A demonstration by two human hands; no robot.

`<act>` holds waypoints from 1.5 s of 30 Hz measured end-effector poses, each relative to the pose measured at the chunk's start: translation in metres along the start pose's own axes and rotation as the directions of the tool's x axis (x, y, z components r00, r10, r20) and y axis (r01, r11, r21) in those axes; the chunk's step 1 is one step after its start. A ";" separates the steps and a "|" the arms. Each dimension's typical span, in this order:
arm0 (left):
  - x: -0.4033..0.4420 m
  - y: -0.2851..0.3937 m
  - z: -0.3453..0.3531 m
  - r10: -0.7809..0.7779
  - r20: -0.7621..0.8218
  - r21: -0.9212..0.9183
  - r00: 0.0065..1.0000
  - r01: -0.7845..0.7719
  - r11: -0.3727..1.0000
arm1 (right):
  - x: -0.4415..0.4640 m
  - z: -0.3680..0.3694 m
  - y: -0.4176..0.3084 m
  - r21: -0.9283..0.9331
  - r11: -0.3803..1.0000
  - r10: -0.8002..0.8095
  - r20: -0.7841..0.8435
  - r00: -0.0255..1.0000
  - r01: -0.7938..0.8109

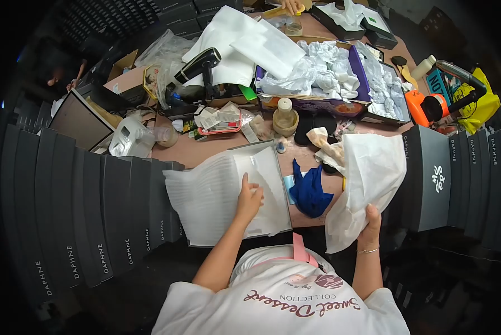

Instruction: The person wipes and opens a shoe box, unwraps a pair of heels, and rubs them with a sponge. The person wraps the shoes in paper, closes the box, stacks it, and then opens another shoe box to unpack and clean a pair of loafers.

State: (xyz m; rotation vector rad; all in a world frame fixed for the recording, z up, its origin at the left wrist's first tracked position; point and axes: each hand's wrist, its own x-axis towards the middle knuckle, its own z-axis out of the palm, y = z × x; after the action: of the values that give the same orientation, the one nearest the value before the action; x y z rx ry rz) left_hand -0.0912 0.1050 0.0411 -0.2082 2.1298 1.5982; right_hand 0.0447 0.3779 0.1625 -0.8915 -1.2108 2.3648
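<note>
My right hand grips the lower right edge of a white sheet of tissue paper, thumb on top, and the sheet hangs over the table's front edge. My left hand is over an open shoe box, its index finger stretched out and nothing visible in it. White paper lines that box, and a ribbed white packing sheet spills over its left side. Between the box and the tissue lies a crumpled dark blue cloth. A stained pale cloth is partly covered by the tissue.
Rows of grey DAPHNE boxes stand at left and right. Behind are a purple-edged box of crumpled paper, a hair dryer, a small bottle and an orange tape dispenser. Another person's hand shows at the far edge.
</note>
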 end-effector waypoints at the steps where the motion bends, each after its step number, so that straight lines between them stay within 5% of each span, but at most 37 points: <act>1: 0.031 -0.010 0.013 0.077 -0.039 0.191 0.996 -0.068 0.979 | -0.003 0.001 0.005 0.071 0.993 0.089 0.078 0.993 -0.094; 2: 0.048 -0.001 0.026 -0.065 -0.007 0.207 0.998 0.065 0.976 | -0.007 0.003 0.009 0.131 0.973 0.170 0.160 0.972 -0.191; 5: 0.081 -0.010 0.046 -0.132 0.025 0.145 0.991 0.127 0.981 | -0.021 0.029 0.012 0.075 0.975 0.186 0.236 0.954 -0.209; 8: 0.090 -0.030 0.031 -0.058 0.112 -0.350 0.992 0.094 0.932 | -0.026 0.054 0.032 -0.019 0.905 0.402 0.369 0.838 -0.425; 10: 0.080 -0.008 0.011 0.155 0.031 -0.577 0.987 -0.109 0.809 | -0.028 0.072 0.053 -0.032 0.888 0.434 0.394 0.810 -0.460; 12: 0.067 0.045 -0.021 0.409 -0.299 -0.364 0.862 -0.499 0.786 | -0.016 0.079 0.087 -0.267 0.821 0.567 0.487 0.664 -0.505; 13: 0.053 0.065 -0.058 0.284 -0.365 -0.189 0.886 -0.370 0.910 | -0.009 0.085 0.098 -0.275 0.855 0.517 0.517 0.682 -0.440; 14: 0.050 0.070 -0.081 0.310 -0.479 -0.306 0.821 -0.487 0.818 | -0.002 0.088 0.108 -0.283 0.884 0.467 0.546 0.695 -0.372; 15: 0.043 0.069 -0.110 0.340 -0.570 -0.213 0.748 -0.534 0.818 | 0.008 0.081 0.119 -0.287 0.883 0.469 0.549 0.691 -0.371; 17: 0.020 0.072 -0.152 0.456 -0.679 -0.010 0.576 -0.627 0.779 | 0.028 0.055 0.131 -0.375 0.877 0.416 0.280 0.865 -0.300; 20: 0.004 0.014 -0.196 0.453 -0.620 0.152 0.640 -0.469 0.870 | 0.030 0.046 0.091 -0.169 0.971 0.185 0.097 0.978 -0.167; 22: -0.008 -0.023 -0.199 0.555 -0.625 0.584 0.549 -0.142 0.799 | 0.030 0.048 0.068 -0.192 0.981 0.042 0.155 0.987 -0.012; 24: -0.051 0.008 -0.166 0.711 -0.601 0.666 0.365 -0.263 0.698 | 0.019 0.059 0.042 -0.181 0.983 0.081 0.226 0.971 -0.039; 26: -0.097 0.014 -0.136 0.508 -0.365 0.409 0.780 -0.355 0.840 | 0.000 0.082 0.040 -0.083 0.984 0.178 0.354 0.918 -0.158; 27: -0.113 0.001 -0.118 0.253 -0.166 0.231 0.953 -0.211 0.950 | -0.006 0.098 0.045 -0.002 0.960 0.244 0.501 0.831 -0.281; 28: -0.122 -0.020 -0.109 -0.016 0.094 0.215 0.995 -0.005 0.977 | -0.011 0.111 0.057 -0.058 0.935 0.337 0.447 0.829 -0.349; 29: -0.123 -0.044 -0.101 -0.280 0.341 0.254 0.897 0.198 0.947 | -0.016 0.119 0.073 -0.110 0.902 0.425 0.388 0.818 -0.417; 30: -0.121 -0.065 -0.092 -0.369 0.295 0.172 0.881 0.331 0.928 | -0.010 0.114 0.104 -0.129 0.859 0.504 0.381 0.775 -0.495; 32: -0.108 -0.090 -0.086 -0.480 0.294 -0.406 0.826 0.563 0.720 | -0.005 0.102 0.151 -0.174 0.778 0.622 0.353 0.699 -0.604; 33: -0.104 -0.093 -0.083 -0.484 0.295 -0.397 0.824 0.566 0.722 | 0.000 0.098 0.164 -0.165 0.778 0.621 0.352 0.701 -0.607; 34: -0.098 -0.095 -0.076 -0.452 0.207 -0.586 0.868 0.480 0.653 | 0.005 0.093 0.175 -0.229 0.791 0.611 0.336 0.716 -0.567; 37: -0.084 -0.091 -0.065 -0.437 -0.104 -0.947 0.894 0.046 0.319 | 0.018 0.084 0.191 -0.427 0.793 0.578 0.302 0.758 -0.435; 40: -0.092 -0.079 -0.087 -0.301 -0.147 -0.966 0.942 -0.070 0.250 | 0.028 0.083 0.168 -0.458 0.752 0.642 0.347 0.683 -0.474; 43: -0.104 -0.080 -0.102 -0.116 -0.469 -0.668 0.875 -0.266 0.695 | 0.034 0.087 0.165 -0.487 0.720 0.687 0.401 0.606 -0.495; 45: -0.113 -0.059 -0.102 0.006 -0.486 -0.489 0.874 -0.278 0.827 | 0.036 0.090 0.212 -0.804 0.591 0.589 0.481 0.649 0.060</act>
State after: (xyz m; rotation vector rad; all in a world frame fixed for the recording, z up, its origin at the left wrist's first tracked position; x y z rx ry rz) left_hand 0.0032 -0.0267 0.0630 -0.6955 1.9733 2.4387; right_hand -0.0447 0.2206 0.0159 -0.2860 -2.7699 2.5044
